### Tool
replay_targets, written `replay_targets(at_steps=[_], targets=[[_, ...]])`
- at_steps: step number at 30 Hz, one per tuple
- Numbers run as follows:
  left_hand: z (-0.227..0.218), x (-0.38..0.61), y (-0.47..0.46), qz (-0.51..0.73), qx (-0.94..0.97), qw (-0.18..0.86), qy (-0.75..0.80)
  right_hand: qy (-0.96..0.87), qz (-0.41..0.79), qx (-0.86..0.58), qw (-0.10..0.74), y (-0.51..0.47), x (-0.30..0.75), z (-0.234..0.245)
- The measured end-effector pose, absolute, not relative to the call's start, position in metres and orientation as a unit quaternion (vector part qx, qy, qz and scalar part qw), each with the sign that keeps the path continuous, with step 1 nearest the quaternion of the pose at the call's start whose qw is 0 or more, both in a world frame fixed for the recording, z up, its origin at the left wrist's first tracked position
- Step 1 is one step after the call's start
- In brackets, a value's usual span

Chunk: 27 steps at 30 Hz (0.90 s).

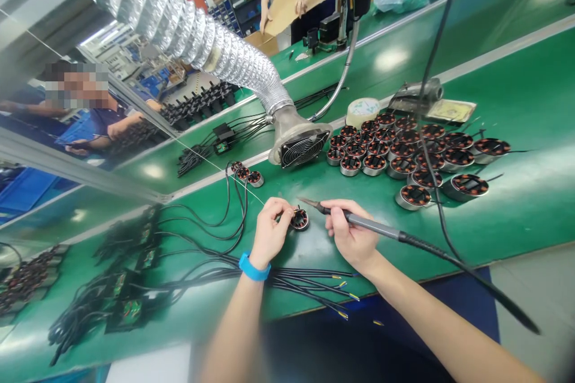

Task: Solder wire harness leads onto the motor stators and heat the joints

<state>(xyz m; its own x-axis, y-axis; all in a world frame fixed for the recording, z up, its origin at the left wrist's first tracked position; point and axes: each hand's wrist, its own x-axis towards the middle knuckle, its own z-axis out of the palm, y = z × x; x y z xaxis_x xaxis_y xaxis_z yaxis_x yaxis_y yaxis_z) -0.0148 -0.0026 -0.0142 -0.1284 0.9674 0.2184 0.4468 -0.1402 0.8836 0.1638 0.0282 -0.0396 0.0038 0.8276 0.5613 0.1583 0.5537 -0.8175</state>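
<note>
Clamped on the soldering iron (381, 228), the right hand (354, 245) held its tip off the small motor (299, 220) the left hand (271, 230) pinched on the green table (314, 254), work seemingly unfinished, other motors' (403, 166) progress unclear.

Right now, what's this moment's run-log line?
left hand: at round coil unit | right hand: gripping soldering iron | ahead: fan | right side: more coil units
</note>
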Motion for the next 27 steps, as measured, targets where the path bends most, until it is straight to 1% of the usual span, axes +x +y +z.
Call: replay_targets(at_steps=[4, 11, 15, 23, 27], targets=[[-0.014, -0.015, -0.002, 0.461, 0.598, 0.282, 0.592, -0.638, 0.299, -0.370, 0.606, 0.025, 0.165, -0.042], [-0.014, -0.015, -0.001, 0.464, 0.596, 0.285, 0.590, -0.677, 0.248, -0.350, 0.598, 0.026, 0.164, -0.032], [-0.015, -0.015, -0.002, 0.463, 0.595, 0.287, 0.591, -0.681, 0.239, -0.348, 0.599, 0.025, 0.164, -0.031], [-0.016, -0.015, -0.002, 0.473, 0.584, 0.304, 0.586, -0.667, 0.251, -0.353, 0.607, 0.025, 0.164, -0.036], [-0.015, -0.014, -0.002, 0.470, 0.587, 0.296, 0.589, -0.655, 0.267, -0.362, 0.607, 0.024, 0.163, -0.037]])
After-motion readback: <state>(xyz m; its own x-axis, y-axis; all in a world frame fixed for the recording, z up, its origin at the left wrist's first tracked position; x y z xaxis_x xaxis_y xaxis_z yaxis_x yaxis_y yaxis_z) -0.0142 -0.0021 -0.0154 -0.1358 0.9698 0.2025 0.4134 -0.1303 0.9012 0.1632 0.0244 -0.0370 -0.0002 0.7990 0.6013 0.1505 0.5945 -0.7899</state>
